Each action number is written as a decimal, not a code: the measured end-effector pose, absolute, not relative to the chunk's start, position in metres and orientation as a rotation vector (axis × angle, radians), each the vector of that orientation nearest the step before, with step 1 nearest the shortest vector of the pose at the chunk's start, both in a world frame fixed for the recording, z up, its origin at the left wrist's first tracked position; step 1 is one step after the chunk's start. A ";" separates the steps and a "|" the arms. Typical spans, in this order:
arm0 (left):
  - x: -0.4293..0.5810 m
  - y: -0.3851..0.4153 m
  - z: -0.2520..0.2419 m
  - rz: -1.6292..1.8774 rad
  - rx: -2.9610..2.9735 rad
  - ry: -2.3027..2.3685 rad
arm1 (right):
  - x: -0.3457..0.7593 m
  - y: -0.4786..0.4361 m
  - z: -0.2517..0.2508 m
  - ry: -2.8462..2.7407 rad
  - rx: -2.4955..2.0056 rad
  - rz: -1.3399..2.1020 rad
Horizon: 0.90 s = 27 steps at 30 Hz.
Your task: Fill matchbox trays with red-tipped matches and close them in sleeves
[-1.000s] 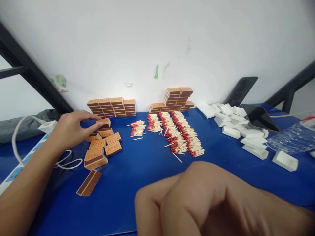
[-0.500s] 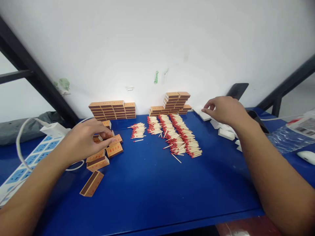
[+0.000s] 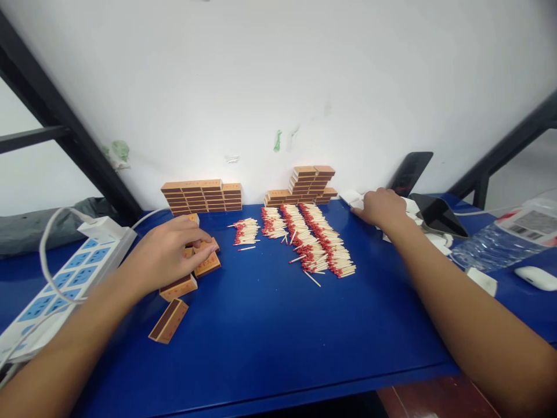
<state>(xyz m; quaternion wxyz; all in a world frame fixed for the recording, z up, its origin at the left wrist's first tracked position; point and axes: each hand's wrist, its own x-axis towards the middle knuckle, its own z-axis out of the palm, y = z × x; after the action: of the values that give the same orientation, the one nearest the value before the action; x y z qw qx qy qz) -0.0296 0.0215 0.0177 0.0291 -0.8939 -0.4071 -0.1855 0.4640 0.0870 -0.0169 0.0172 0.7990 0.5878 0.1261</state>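
My left hand [image 3: 174, 247] is over a loose pile of orange matchbox sleeves at the left. Its thumb and forefinger are closed around one matchbox sleeve [image 3: 212, 245], mostly covered by the fingers. Another matchbox [image 3: 208, 264] lies just below the fingertips, and a separate one [image 3: 169, 321] rests tilted nearer me. At the right, my right hand [image 3: 383, 209] is down among small white matchbox trays. The thumb and fingers close on a white tray [image 3: 357, 203]; the far fingers are partly hidden. Red-tipped matches [image 3: 311, 238] lie in rows between the hands.
Stacked matchboxes [image 3: 202, 196] stand against the wall, with another stepped stack [image 3: 308, 184] to their right. A power strip [image 3: 65, 284] with white cables lies at left. A dark phone [image 3: 411, 171], a clear plastic wrapper [image 3: 487, 244] and a white mouse-like object [image 3: 536, 278] are at right.
My right hand has lowered onto the white trays, and several of them have shifted right or towards me. My left hand has moved slightly right and stays at the matchbox pile.
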 end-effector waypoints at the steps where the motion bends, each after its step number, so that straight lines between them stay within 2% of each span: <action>1: -0.030 0.022 0.017 -0.578 -2.761 -1.250 | 0.463 0.085 -0.015 1.836 2.496 0.380; 8: -0.027 0.020 0.016 -0.619 -2.760 -1.206 | 0.444 0.057 0.019 2.003 2.548 0.345; 11: -0.024 0.016 0.015 -0.677 -2.778 -1.210 | 0.408 0.042 0.027 2.371 2.592 0.232; 14: -0.017 0.011 0.014 -0.735 -2.866 -1.193 | 0.358 0.023 0.018 2.930 2.164 -0.188; 16: -0.012 0.008 0.013 -0.727 -2.947 -1.199 | 0.323 0.008 0.005 3.141 1.816 -0.334; 20: -0.005 0.003 0.011 -0.659 -3.038 -1.238 | 0.274 -0.015 -0.022 3.321 1.367 0.034; 22: -0.004 0.002 0.009 -0.589 -3.075 -1.236 | 0.262 -0.019 -0.031 3.345 1.228 0.105; 24: -0.003 0.001 0.006 -0.520 -3.101 -1.229 | 0.256 -0.019 -0.037 3.409 1.143 -0.010; 27: -0.003 0.001 0.001 -0.446 -3.105 -1.217 | 0.256 -0.013 -0.040 3.535 1.129 -0.376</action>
<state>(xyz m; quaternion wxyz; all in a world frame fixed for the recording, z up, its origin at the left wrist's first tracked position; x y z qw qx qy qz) -0.0033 0.0012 0.0011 -0.1115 -0.9171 -0.3593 -0.1319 0.2560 -0.0134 -0.0398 -0.2901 0.2896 0.9070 -0.0964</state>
